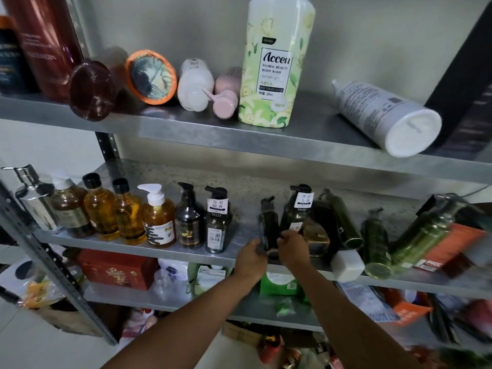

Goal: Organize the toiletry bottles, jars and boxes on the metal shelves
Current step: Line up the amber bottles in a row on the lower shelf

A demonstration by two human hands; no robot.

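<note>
Dark pump bottle point(269, 225) upright, middle shelf point(239, 237)

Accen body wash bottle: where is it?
Head view, centre: the Accen bottle stands upright on the upper shelf, between the lying pink pump bottle and the toppled white bottle.

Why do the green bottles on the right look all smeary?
In the head view, the green bottles at the right edge are streaked by blur; the amber bottles on the left are crisp; the Accen body wash above is sharp; the dark bottle held by the left hand and right hand looks slightly soft.
</note>
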